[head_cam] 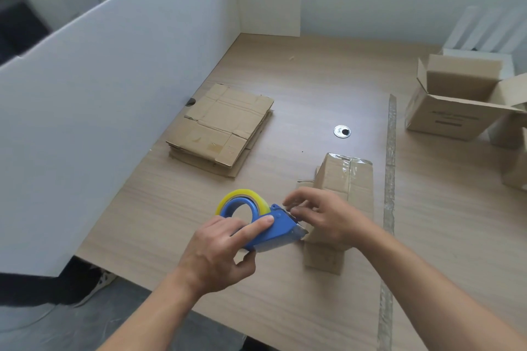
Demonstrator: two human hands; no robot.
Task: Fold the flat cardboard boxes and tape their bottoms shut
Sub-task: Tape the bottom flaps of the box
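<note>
Taping step. Left hand [219,248] grips blue tape dispenser [273,229]. Right hand [330,218] fingers [299,196] pinch tape end [291,210] at its mouth. Folded box [345,179], bottom taped, sits just right of dispenser; flat boxes [219,125] beyond it on counter [313,80]. Next, likely: pull fresh length.

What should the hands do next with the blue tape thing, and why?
Probably pull some tape free with the right hand: its fingertips are at the cutter end of the blue tape dispenser, which the left hand grips beside the small box. Whether they pinch tape yet is unclear.
</note>
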